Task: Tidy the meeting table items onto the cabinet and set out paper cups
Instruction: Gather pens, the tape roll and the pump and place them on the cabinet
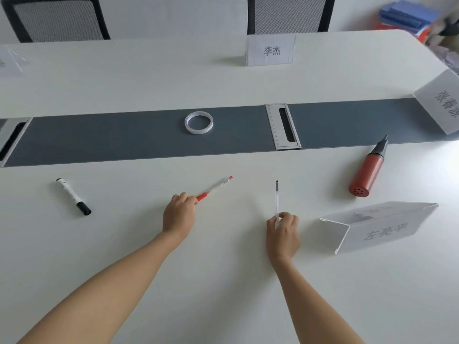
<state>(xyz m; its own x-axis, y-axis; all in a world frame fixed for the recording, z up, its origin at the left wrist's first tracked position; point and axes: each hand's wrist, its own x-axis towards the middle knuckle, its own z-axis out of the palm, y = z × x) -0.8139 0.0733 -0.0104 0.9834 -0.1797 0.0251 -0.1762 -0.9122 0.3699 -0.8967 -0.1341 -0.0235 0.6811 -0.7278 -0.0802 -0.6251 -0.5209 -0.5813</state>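
Note:
On the white meeting table, my left hand pinches the near end of a red-and-white pen that points away to the right. My right hand grips the near end of a thin clear pen whose tip points away from me. A black-capped white marker lies to the left, apart from both hands. A roll of white tape rests on the grey centre strip. A red hand pump with a black nozzle lies at the right.
Clear name stands sit near my right hand, at the far side, at the right end and at the far left. A metal cable hatch is set in the strip. Two mesh chairs stand behind the table.

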